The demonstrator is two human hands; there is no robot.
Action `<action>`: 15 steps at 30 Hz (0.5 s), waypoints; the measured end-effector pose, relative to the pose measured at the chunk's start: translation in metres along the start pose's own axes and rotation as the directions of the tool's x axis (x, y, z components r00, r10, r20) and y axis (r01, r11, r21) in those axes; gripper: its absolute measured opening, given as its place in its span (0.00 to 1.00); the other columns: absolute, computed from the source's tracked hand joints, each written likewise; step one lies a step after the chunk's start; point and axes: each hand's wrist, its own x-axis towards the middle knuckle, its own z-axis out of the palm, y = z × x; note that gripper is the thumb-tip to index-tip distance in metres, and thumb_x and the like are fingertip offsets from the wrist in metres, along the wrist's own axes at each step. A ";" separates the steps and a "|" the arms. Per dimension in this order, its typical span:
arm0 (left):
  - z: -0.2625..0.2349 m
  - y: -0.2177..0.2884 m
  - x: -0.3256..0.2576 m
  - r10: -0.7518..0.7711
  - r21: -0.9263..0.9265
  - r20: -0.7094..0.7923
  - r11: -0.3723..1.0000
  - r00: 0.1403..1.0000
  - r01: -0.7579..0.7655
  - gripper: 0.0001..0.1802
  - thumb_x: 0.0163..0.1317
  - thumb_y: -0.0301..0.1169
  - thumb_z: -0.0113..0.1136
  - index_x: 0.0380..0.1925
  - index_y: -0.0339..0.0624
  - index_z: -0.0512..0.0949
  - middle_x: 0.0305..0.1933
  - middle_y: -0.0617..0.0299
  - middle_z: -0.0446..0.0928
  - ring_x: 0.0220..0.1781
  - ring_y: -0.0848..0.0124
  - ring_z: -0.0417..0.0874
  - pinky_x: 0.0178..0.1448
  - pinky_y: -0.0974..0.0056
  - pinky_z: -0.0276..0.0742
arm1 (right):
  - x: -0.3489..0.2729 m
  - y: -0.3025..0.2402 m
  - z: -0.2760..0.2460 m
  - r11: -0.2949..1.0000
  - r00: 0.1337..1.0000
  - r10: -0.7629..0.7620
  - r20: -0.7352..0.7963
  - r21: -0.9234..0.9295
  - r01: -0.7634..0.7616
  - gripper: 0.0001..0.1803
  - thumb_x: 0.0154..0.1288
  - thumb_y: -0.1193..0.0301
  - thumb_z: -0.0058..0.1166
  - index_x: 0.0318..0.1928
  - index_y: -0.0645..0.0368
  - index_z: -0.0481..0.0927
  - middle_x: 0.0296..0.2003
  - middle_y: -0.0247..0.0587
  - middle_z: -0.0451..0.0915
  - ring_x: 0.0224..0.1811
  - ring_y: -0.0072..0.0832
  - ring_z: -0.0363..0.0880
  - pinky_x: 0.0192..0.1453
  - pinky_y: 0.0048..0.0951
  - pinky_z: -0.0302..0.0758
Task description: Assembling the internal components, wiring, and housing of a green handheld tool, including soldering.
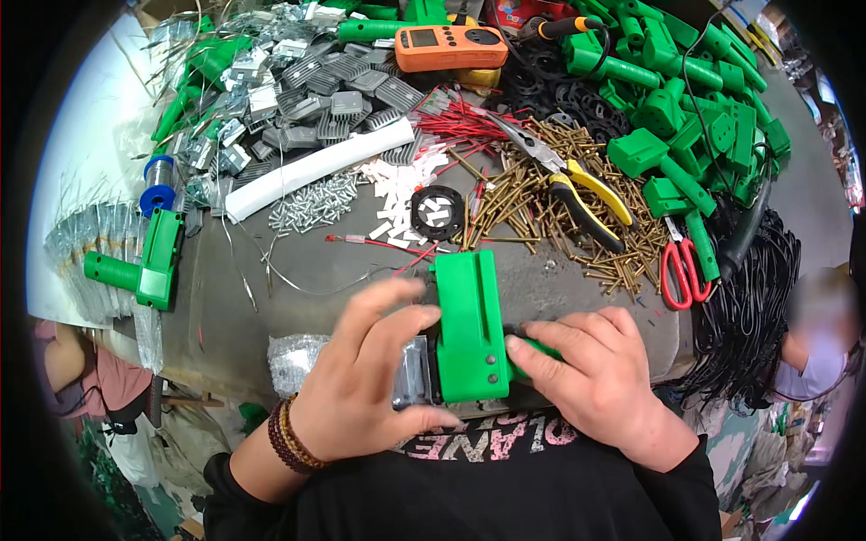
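Observation:
In front of my body is a green plastic housing [471, 329] with a ridged groove and two dark screw heads near its lower right edge. My right hand [591, 370] is closed round its green handle, thumb on top. A clear plastic piece [412, 370] shows against the housing's left side, over a dark edge. Around that side curves my left hand [356, 370], its thumb below and its fingers above, spread apart. One fingertip is at or very near the housing; whether it presses there I cannot tell.
Behind lie brass-coloured screws [505, 203], pliers [586, 194], white pieces [397, 189], silver screws [313, 206] and an orange meter [449, 48]. Green housings [713, 126] heap at the right, near red-handled scissors [678, 275] and black cables [753, 307]. Another housing [161, 261] lies left, beside a solder spool [158, 194].

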 end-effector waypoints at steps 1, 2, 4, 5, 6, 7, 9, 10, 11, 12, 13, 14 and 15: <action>0.002 0.003 0.006 0.081 0.037 -0.072 0.996 0.994 -0.079 0.39 0.44 0.50 0.78 0.52 0.40 0.76 0.65 0.46 0.69 0.67 0.42 0.69 0.66 0.44 0.69 | -0.001 -0.002 -0.003 0.998 1.000 -0.022 0.001 -0.054 0.022 0.22 0.53 0.68 0.57 0.51 0.50 0.83 0.45 0.34 0.81 0.44 0.28 0.78 0.48 0.34 0.70; 0.004 0.007 0.012 0.167 0.075 -0.141 0.985 0.976 -0.158 0.40 0.40 0.51 0.81 0.51 0.42 0.78 0.71 0.43 0.63 0.72 0.37 0.62 0.67 0.37 0.66 | 0.000 -0.003 -0.003 0.997 1.000 -0.003 0.002 -0.071 0.003 0.22 0.53 0.68 0.57 0.51 0.50 0.83 0.45 0.34 0.81 0.44 0.28 0.78 0.48 0.34 0.70; 0.009 0.023 0.024 0.154 0.243 -0.008 0.959 0.988 -0.147 0.39 0.40 0.51 0.80 0.51 0.45 0.79 0.73 0.43 0.60 0.74 0.35 0.57 0.68 0.32 0.62 | 0.004 -0.003 0.000 1.000 1.000 -0.008 -0.009 -0.015 0.008 0.21 0.53 0.67 0.55 0.51 0.50 0.83 0.46 0.35 0.81 0.44 0.28 0.78 0.46 0.33 0.70; 0.016 0.032 0.030 0.100 0.427 0.088 0.895 0.991 -0.128 0.38 0.39 0.52 0.79 0.51 0.47 0.80 0.75 0.44 0.56 0.76 0.32 0.52 0.69 0.28 0.58 | 0.003 -0.002 0.000 1.000 1.000 -0.016 -0.006 0.008 0.016 0.20 0.54 0.66 0.58 0.49 0.50 0.82 0.48 0.36 0.81 0.47 0.32 0.79 0.49 0.36 0.72; 0.022 0.035 0.033 0.080 0.468 0.070 0.877 0.994 -0.104 0.35 0.39 0.52 0.77 0.48 0.49 0.81 0.75 0.45 0.57 0.76 0.32 0.53 0.68 0.26 0.57 | 0.001 0.004 -0.004 0.992 0.999 -0.046 -0.012 0.115 0.047 0.21 0.52 0.65 0.61 0.50 0.51 0.82 0.48 0.37 0.81 0.50 0.35 0.79 0.51 0.38 0.73; 0.024 0.035 0.036 0.082 0.480 0.089 0.870 0.993 -0.115 0.32 0.38 0.47 0.78 0.44 0.46 0.80 0.74 0.41 0.58 0.75 0.31 0.53 0.70 0.29 0.57 | -0.001 0.016 -0.009 0.972 0.997 -0.070 -0.027 0.221 0.074 0.23 0.50 0.63 0.65 0.50 0.52 0.82 0.49 0.39 0.81 0.52 0.37 0.79 0.54 0.39 0.74; 0.024 0.028 0.033 0.060 0.404 0.072 0.911 0.996 -0.084 0.30 0.38 0.44 0.79 0.41 0.42 0.80 0.72 0.36 0.59 0.75 0.29 0.53 0.72 0.33 0.58 | -0.011 0.072 -0.044 0.996 0.998 0.049 0.032 0.073 -0.051 0.28 0.47 0.67 0.72 0.52 0.54 0.80 0.51 0.45 0.80 0.58 0.42 0.77 0.53 0.43 0.77; 0.024 0.030 0.035 0.097 0.386 0.073 0.915 0.993 -0.118 0.30 0.38 0.44 0.79 0.41 0.42 0.80 0.72 0.36 0.59 0.75 0.29 0.53 0.72 0.33 0.58 | -0.027 0.096 -0.049 0.870 0.795 0.494 -0.353 0.204 -0.450 0.23 0.51 0.71 0.70 0.50 0.57 0.81 0.49 0.47 0.81 0.56 0.45 0.78 0.52 0.42 0.78; 0.023 0.032 0.035 0.084 0.376 0.072 0.921 0.994 -0.105 0.30 0.38 0.43 0.79 0.40 0.40 0.79 0.71 0.34 0.59 0.75 0.29 0.53 0.72 0.34 0.58 | -0.042 0.149 -0.081 0.898 0.852 0.237 -0.467 -0.230 -0.376 0.24 0.54 0.70 0.68 0.52 0.61 0.79 0.48 0.49 0.81 0.52 0.45 0.79 0.51 0.41 0.78; 0.023 0.035 0.036 0.081 0.360 0.078 0.927 0.994 -0.103 0.29 0.37 0.41 0.79 0.39 0.39 0.79 0.71 0.32 0.59 0.74 0.28 0.53 0.73 0.35 0.58 | -0.070 0.181 -0.091 0.682 0.673 0.380 -0.634 -0.300 -0.667 0.25 0.58 0.69 0.66 0.56 0.63 0.76 0.45 0.51 0.82 0.47 0.47 0.81 0.49 0.42 0.78; 0.026 0.037 0.039 0.117 0.342 0.084 0.929 0.990 -0.139 0.29 0.37 0.41 0.79 0.39 0.39 0.79 0.71 0.32 0.59 0.74 0.28 0.53 0.73 0.35 0.58 | -0.101 0.214 -0.100 0.458 0.483 0.560 -0.673 -0.235 -0.857 0.30 0.61 0.62 0.65 0.59 0.66 0.73 0.42 0.53 0.83 0.44 0.49 0.82 0.49 0.44 0.78; 0.029 0.039 0.042 0.097 0.338 0.073 0.934 0.993 -0.116 0.29 0.38 0.40 0.80 0.39 0.40 0.79 0.71 0.33 0.60 0.74 0.29 0.54 0.72 0.34 0.59 | -0.100 0.227 -0.109 0.236 0.222 0.850 -0.477 -0.032 -0.971 0.39 0.58 0.51 0.66 0.61 0.67 0.71 0.43 0.57 0.83 0.47 0.53 0.83 0.53 0.44 0.77; 0.031 0.041 0.044 0.075 0.337 0.060 0.937 0.995 -0.090 0.28 0.38 0.39 0.80 0.40 0.41 0.80 0.70 0.34 0.60 0.74 0.30 0.54 0.71 0.34 0.61 | -0.107 0.246 -0.096 0.202 0.249 0.846 -0.472 -0.149 -0.968 0.47 0.53 0.46 0.67 0.64 0.66 0.68 0.49 0.61 0.82 0.52 0.54 0.82 0.57 0.44 0.76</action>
